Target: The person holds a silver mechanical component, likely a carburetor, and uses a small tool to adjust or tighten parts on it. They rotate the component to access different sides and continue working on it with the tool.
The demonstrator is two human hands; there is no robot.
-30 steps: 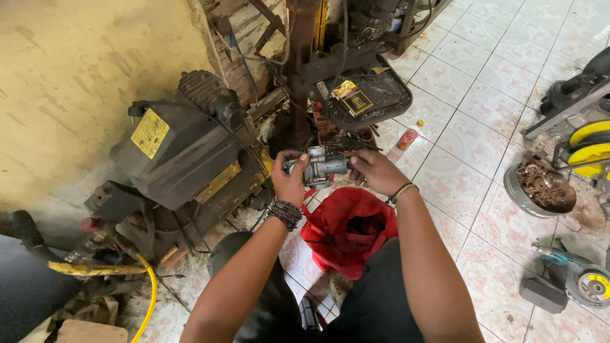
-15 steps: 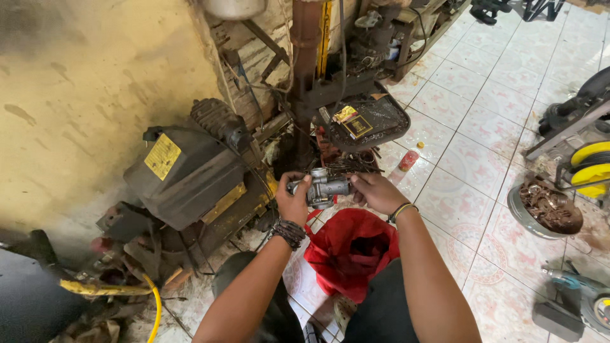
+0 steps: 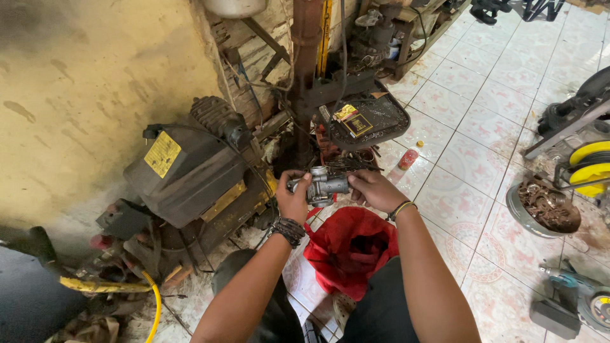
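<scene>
Both hands grip the small grey cast-metal carburettor-like part (image 3: 323, 185), held above the red cloth bag (image 3: 348, 248) at six o'clock; left hand (image 3: 293, 198) closed around its end, right hand (image 3: 375, 190) pinching the other; best kept steady over the bag.

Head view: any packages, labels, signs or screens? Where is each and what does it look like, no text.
Yellow label: a slanted square sticker on top of the dark grey machine at left, beside the wall.
Small box: flat, dark brown with gold-yellow print, lying on the black tray above the hands.
Red bag: crumpled and open, on the floor below the metal part held by the left hand and right hand.
No signs or screens.
</scene>
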